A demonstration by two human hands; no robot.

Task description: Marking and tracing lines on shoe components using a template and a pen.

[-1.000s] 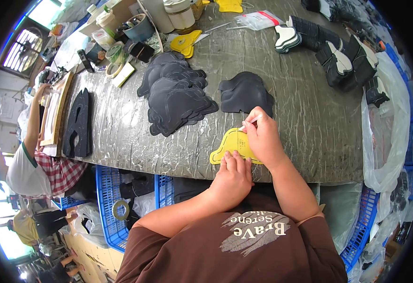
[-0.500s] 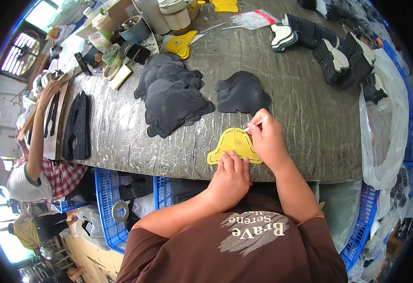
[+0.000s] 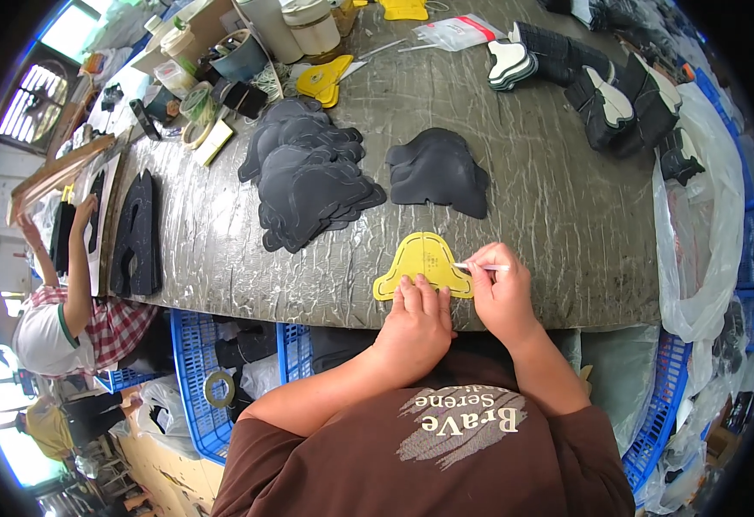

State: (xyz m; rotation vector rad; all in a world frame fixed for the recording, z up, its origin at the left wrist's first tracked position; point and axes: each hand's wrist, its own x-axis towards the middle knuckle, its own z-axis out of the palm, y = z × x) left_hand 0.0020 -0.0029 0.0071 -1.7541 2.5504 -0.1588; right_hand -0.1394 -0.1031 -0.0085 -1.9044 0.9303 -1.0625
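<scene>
A yellow bell-shaped template with slots along its border lies near the table's front edge. My left hand rests on its lower part, fingers stretched out flat and pressing it down. In my right hand a thin white marking pen is pinched, its tip at the template's right edge. Whatever lies under the template is hidden. Just beyond it sits a small stack of black cut pieces. To the left of that, a bigger, looser pile of similar black pieces is spread out.
Tubs and cups crowd the back left. More yellow templates lie beside them. Bundled black-and-white pieces and a clear plastic bag line the right side. Blue crates stand below the front edge. At far left, another person works.
My right hand and the pen have moved down along the template's right edge, toward me. My left hand stays on the template. The other person's arms have lowered.
</scene>
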